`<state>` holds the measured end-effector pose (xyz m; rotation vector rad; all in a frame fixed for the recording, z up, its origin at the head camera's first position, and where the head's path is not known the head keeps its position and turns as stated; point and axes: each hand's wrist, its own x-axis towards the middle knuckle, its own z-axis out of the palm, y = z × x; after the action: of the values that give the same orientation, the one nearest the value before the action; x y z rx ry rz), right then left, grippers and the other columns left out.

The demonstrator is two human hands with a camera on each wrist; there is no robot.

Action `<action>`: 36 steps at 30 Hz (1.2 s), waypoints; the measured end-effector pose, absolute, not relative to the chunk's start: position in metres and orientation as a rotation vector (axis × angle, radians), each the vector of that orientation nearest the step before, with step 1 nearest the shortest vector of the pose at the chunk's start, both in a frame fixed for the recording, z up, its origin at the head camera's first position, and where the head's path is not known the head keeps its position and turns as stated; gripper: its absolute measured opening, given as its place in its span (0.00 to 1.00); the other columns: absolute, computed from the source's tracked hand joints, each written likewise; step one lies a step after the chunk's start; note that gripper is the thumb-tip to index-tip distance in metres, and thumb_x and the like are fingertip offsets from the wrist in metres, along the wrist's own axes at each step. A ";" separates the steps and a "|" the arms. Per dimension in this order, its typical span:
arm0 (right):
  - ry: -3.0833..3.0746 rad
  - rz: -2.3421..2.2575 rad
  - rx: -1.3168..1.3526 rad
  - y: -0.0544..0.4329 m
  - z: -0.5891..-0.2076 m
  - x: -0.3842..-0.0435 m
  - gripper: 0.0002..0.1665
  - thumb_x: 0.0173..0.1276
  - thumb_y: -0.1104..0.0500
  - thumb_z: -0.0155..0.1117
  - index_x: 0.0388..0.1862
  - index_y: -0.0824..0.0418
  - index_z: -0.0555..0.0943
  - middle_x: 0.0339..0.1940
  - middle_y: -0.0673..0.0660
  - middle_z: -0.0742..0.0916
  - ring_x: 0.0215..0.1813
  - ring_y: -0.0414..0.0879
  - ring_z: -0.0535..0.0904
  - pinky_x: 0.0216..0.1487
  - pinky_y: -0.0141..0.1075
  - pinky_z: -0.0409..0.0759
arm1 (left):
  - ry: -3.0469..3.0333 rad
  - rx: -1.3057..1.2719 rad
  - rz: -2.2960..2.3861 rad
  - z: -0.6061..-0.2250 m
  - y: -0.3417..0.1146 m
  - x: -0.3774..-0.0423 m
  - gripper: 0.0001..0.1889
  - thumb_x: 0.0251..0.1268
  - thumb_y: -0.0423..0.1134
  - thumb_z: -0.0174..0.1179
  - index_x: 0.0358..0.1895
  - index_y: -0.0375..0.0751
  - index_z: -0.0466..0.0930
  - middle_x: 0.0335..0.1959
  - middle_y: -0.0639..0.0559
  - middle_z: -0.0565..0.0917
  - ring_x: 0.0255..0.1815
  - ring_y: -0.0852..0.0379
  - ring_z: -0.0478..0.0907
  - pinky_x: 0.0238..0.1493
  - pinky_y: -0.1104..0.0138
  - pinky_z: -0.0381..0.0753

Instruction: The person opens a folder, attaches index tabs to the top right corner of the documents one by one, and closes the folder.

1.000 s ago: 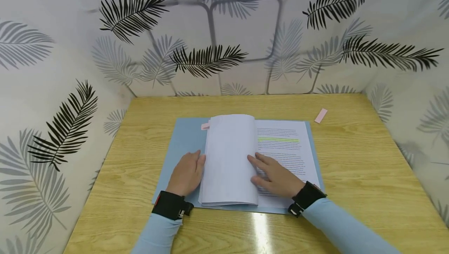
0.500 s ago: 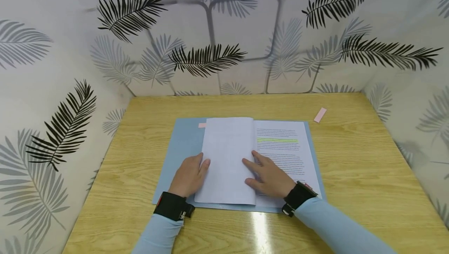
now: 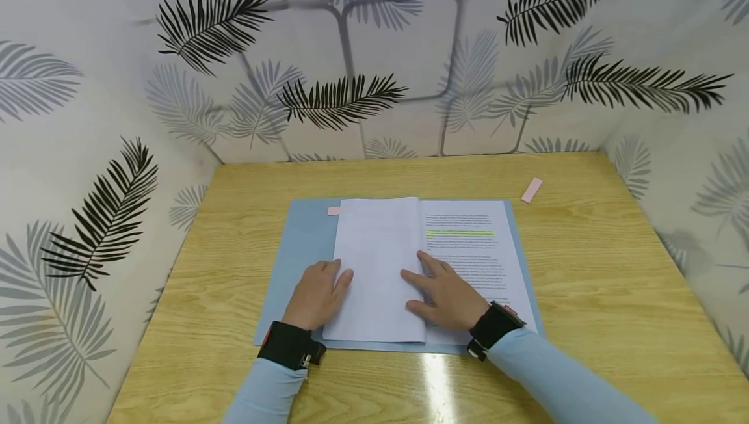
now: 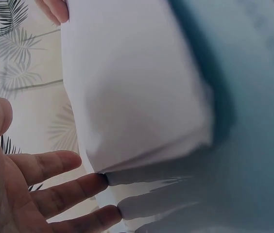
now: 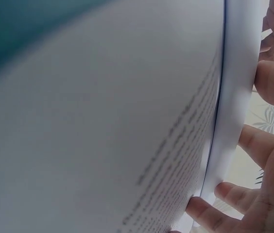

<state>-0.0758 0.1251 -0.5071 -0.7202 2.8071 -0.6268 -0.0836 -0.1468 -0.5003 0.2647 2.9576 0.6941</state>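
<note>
A light blue folder [image 3: 304, 235] lies spread on the table, holding a stack of pages. The turned page at left is blank [image 3: 377, 235]; the printed page [image 3: 462, 261] at right carries a yellow highlighted line. My left hand [image 3: 315, 295] rests at the blank page's left edge, its thumb over the paper. In the left wrist view, the fingertips [image 4: 100, 180] touch the blue cover and the paper's edge. My right hand [image 3: 449, 295] has spread fingers resting on the blank page near the fold. A pink tab [image 3: 333, 211] sticks out at the pages' top left.
A loose pink strip [image 3: 532, 190] lies on the wooden table [image 3: 597, 261], beyond the folder's far right corner. Leaf-patterned cloth [image 3: 398, 125] stands behind the table and at both sides. Each wrist wears a black strap [image 3: 285, 344].
The turned pages have flattened down and shifted left, and the pink tab now lies straight. My right hand has slid left with its fingers on the paper; my left thumb moved onto the page.
</note>
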 end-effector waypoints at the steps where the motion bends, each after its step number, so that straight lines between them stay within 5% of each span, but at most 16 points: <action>1: 2.811 -0.626 -0.725 0.125 -0.507 -0.076 0.35 0.66 0.38 0.60 0.70 0.46 0.71 0.76 0.63 0.59 0.71 0.64 0.60 0.65 0.55 0.65 | 2.960 0.264 0.689 -0.500 -0.146 -0.084 0.31 0.75 0.55 0.44 0.66 0.33 0.69 0.59 0.36 0.75 0.62 0.40 0.70 0.61 0.50 0.69; 9: 2.837 -0.589 -0.735 0.124 -0.508 -0.077 0.34 0.66 0.38 0.61 0.69 0.46 0.72 0.76 0.64 0.59 0.69 0.65 0.63 0.63 0.54 0.67 | 2.981 0.321 0.615 -0.501 -0.142 -0.081 0.30 0.72 0.54 0.50 0.65 0.31 0.71 0.57 0.33 0.74 0.59 0.38 0.71 0.56 0.49 0.72; 13: 2.835 -0.590 -0.739 0.124 -0.508 -0.076 0.35 0.66 0.38 0.61 0.69 0.47 0.71 0.76 0.65 0.58 0.69 0.65 0.62 0.63 0.55 0.67 | 3.006 0.325 0.525 -0.504 -0.138 -0.079 0.33 0.68 0.57 0.55 0.65 0.33 0.71 0.64 0.31 0.67 0.64 0.34 0.65 0.57 0.45 0.71; 19: 2.759 -0.678 -0.685 0.129 -0.506 -0.079 0.34 0.68 0.38 0.58 0.70 0.46 0.70 0.77 0.63 0.57 0.73 0.63 0.57 0.66 0.56 0.62 | 3.011 0.352 0.441 -0.502 -0.129 -0.074 0.35 0.65 0.60 0.56 0.67 0.37 0.70 0.72 0.37 0.61 0.73 0.34 0.53 0.59 0.33 0.60; 25: 2.641 -0.887 -0.661 0.151 -0.498 -0.088 0.31 0.72 0.41 0.54 0.71 0.47 0.69 0.74 0.59 0.64 0.73 0.59 0.60 0.67 0.56 0.62 | 2.986 0.378 0.423 -0.496 -0.124 -0.070 0.35 0.67 0.60 0.53 0.67 0.37 0.69 0.71 0.37 0.64 0.74 0.36 0.51 0.62 0.33 0.55; 30: 2.638 -1.065 -0.378 0.192 -0.478 -0.112 0.26 0.74 0.45 0.53 0.64 0.56 0.74 0.58 0.56 0.80 0.56 0.51 0.76 0.53 0.48 0.75 | 2.991 0.396 0.466 -0.494 -0.122 -0.069 0.34 0.68 0.59 0.53 0.68 0.37 0.68 0.70 0.36 0.64 0.74 0.36 0.51 0.64 0.35 0.54; 36: 2.756 -1.127 0.221 0.259 -0.472 -0.154 0.27 0.74 0.42 0.49 0.51 0.65 0.76 0.41 0.62 0.82 0.39 0.52 0.77 0.34 0.38 0.73 | 3.029 0.452 0.534 -0.490 -0.117 -0.066 0.33 0.66 0.56 0.57 0.66 0.36 0.70 0.69 0.36 0.66 0.73 0.36 0.55 0.63 0.36 0.56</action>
<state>-0.1538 0.2594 -0.4724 0.2209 2.7560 -1.1266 -0.0659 -0.1169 -0.4896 0.4519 3.0289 0.5341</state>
